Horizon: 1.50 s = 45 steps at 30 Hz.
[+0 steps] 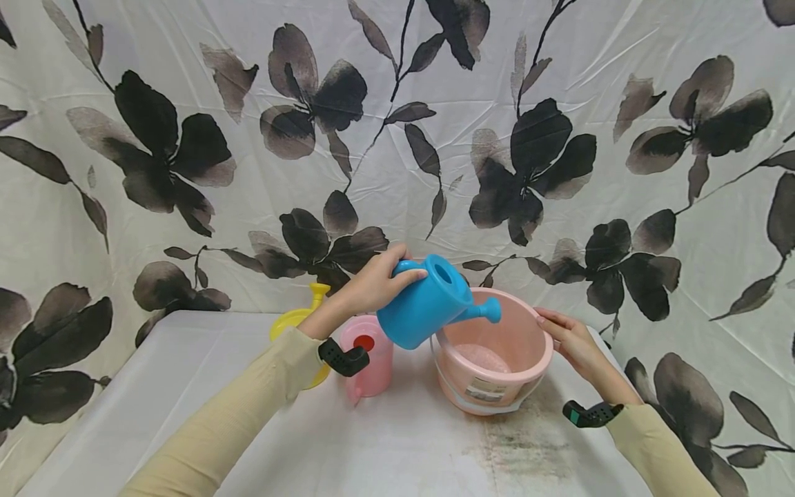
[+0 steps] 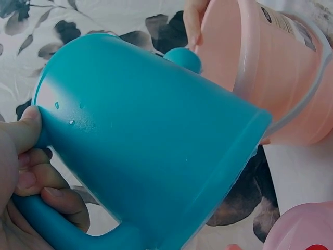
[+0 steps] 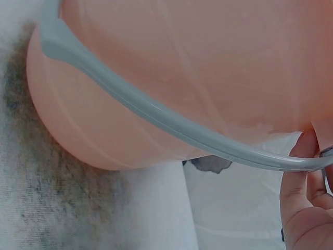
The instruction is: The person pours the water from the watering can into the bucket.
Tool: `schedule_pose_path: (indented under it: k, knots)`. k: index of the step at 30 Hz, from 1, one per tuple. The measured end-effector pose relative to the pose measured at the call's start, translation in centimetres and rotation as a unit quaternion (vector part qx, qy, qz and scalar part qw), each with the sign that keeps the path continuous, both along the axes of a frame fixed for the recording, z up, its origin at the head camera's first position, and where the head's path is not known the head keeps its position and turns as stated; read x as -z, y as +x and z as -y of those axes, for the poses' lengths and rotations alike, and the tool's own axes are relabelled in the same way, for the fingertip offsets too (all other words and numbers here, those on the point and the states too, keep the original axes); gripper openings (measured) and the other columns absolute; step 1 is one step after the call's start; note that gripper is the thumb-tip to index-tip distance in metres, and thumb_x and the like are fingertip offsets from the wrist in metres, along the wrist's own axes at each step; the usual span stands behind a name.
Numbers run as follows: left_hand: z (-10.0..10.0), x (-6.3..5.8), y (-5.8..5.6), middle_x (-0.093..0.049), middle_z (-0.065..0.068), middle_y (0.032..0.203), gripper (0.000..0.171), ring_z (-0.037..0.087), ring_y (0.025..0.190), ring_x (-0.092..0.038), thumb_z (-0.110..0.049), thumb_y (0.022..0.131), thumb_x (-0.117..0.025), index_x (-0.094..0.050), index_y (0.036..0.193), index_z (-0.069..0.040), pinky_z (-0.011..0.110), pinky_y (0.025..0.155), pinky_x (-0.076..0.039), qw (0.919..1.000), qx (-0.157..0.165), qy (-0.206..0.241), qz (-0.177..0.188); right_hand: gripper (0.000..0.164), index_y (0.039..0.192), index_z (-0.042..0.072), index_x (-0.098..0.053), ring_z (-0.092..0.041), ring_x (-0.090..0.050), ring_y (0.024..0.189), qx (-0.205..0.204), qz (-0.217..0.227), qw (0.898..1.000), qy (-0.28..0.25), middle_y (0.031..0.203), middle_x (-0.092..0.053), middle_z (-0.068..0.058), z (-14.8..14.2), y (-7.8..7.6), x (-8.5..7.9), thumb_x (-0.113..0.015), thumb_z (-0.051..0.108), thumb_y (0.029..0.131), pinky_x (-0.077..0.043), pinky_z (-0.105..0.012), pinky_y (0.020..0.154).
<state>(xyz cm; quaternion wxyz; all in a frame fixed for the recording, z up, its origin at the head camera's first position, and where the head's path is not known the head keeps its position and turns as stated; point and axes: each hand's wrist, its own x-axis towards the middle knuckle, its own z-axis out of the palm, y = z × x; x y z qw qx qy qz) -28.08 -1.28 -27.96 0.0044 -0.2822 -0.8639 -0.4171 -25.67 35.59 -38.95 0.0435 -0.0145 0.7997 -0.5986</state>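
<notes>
My left hand [image 1: 379, 279] grips the handle of a blue watering can [image 1: 413, 307], its thumb near the can's top edge. The can is tipped to the right, its spout end [image 1: 492, 310] over the mouth of a pink bucket [image 1: 512, 321]. Water drops show on the blue wall in the left wrist view. With its fingers at the far-right rim, my right hand [image 1: 571, 345] holds the bucket, which stands upright on the table. The bucket's grey handle [image 3: 171, 122] hangs down along its front; in the right wrist view the right fingers [image 3: 294, 192] are close by the handle's end.
A pink watering can [image 1: 377, 373] with a red opening stands left of the bucket. Behind the left forearm, a yellow watering can [image 1: 288, 321] is partly hidden. The white table [image 1: 373, 449] has a dark stain [image 1: 524, 445] before the bucket. Flower-printed cloth [image 1: 397, 172] hangs behind.
</notes>
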Motion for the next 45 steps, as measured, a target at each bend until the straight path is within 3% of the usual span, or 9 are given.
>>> schedule_pose_path:
  k: [12,22,30,45]
  knots:
    - [-0.08,0.09,-0.02,-0.043,0.008,0.080,0.025,0.025,0.084,-0.056,-0.027,0.097,-0.056,-0.045,0.097,-0.005,0.035,0.074,-0.048,1.0000,0.000,-0.002,-0.004,0.065,0.145,-0.009,-0.028,0.014,-0.055,0.097,-0.005,-0.005,1.000,-0.013,0.109,-0.052,0.023,-0.13,-0.03,0.13,-0.050,0.033,0.100,-0.048,-0.012,0.083]
    - [-0.05,0.14,-0.06,-0.039,0.006,0.077,0.026,0.024,0.081,-0.054,-0.027,0.097,-0.056,-0.043,0.095,-0.005,0.033,0.071,-0.045,1.0000,-0.005,-0.007,-0.002,0.064,0.146,-0.007,-0.029,0.014,-0.055,0.098,-0.004,-0.001,1.000,-0.014,0.118,-0.054,0.016,-0.04,-0.01,0.09,-0.051,0.032,0.100,-0.049,-0.013,0.084]
    - [-0.12,0.17,-0.09,-0.037,0.005,0.074,0.026,0.022,0.077,-0.053,-0.028,0.097,-0.057,-0.043,0.093,-0.006,0.032,0.069,-0.044,0.9999,-0.002,-0.011,-0.009,0.065,0.146,-0.008,-0.028,0.013,-0.055,0.098,-0.010,-0.007,1.000,-0.020,0.110,-0.054,0.023,-0.16,0.03,0.04,-0.050,0.032,0.100,-0.049,-0.013,0.084]
    - [-0.23,-0.06,0.13,-0.040,0.006,0.074,0.026,0.022,0.077,-0.055,-0.027,0.097,-0.058,-0.044,0.093,-0.005,0.032,0.070,-0.046,0.9997,-0.002,-0.019,-0.014,0.065,0.145,-0.008,-0.029,0.014,-0.055,0.098,-0.005,-0.010,1.000,-0.022,0.107,-0.052,0.025,-0.20,-0.05,0.35,-0.051,0.033,0.100,-0.048,-0.013,0.084]
